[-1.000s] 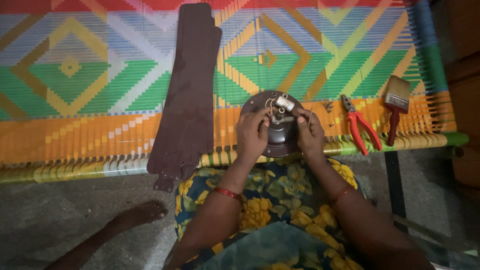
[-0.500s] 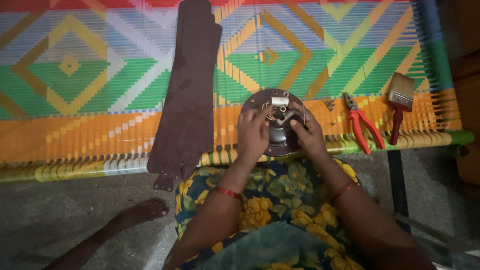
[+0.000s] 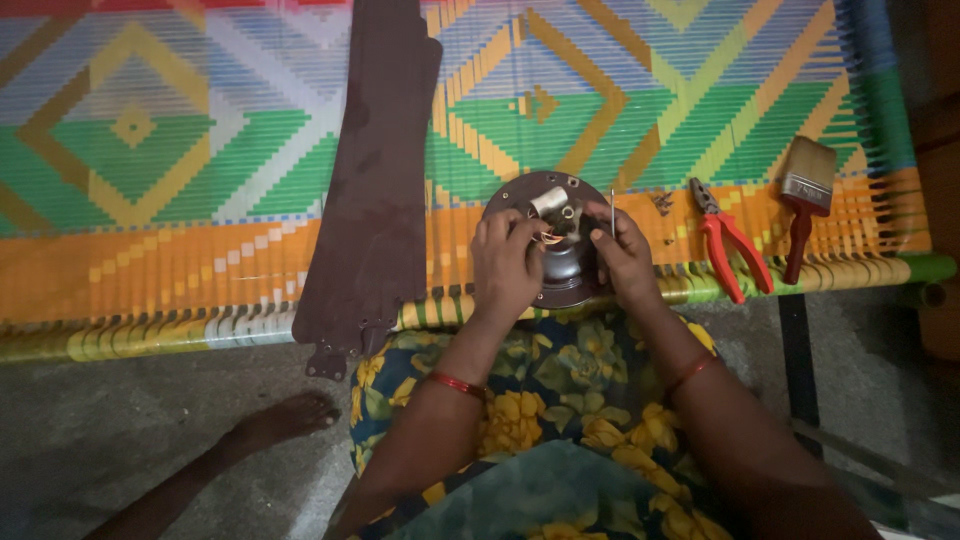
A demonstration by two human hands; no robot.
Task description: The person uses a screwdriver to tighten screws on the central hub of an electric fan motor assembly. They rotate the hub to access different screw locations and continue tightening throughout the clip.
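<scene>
A person sits at the edge of a woven cot, a lap covered in cloth printed with yellow flowers (image 3: pixel 560 390) nearest the camera, and a bare foot (image 3: pixel 285 420) resting on the rough grey concrete floor (image 3: pixel 120 440) to the left. Both forearms reach forward, each wrist ringed by a thin red bangle. The left hand (image 3: pixel 505 265) curls its fingers over the near rim of a round dark metal fan motor (image 3: pixel 560 240), fingertips pressed in near the small white cylinder and copper-coloured wires at its centre. The right hand (image 3: pixel 625 255) grips the motor's right side, its fingers closed around the housing and pinching a thin upright metal pin or wire; what exactly that piece is cannot be told. The motor sits on the cot's front edge, half over the striped rail, just above the lap.

Just left of the motor lies a long brown fan blade (image 3: pixel 375 180), flat and smooth, its bracket end overhanging the rail. To the right, well apart from the hands, lie red-handled pliers (image 3: pixel 725 245) and, beyond them, a paintbrush (image 3: pixel 803 195) with a dark red handle and worn bristles. The cot's bed (image 3: pixel 180 150) stretches away in tight plastic weave, patterned in green, orange, yellow and blue diamonds.
</scene>
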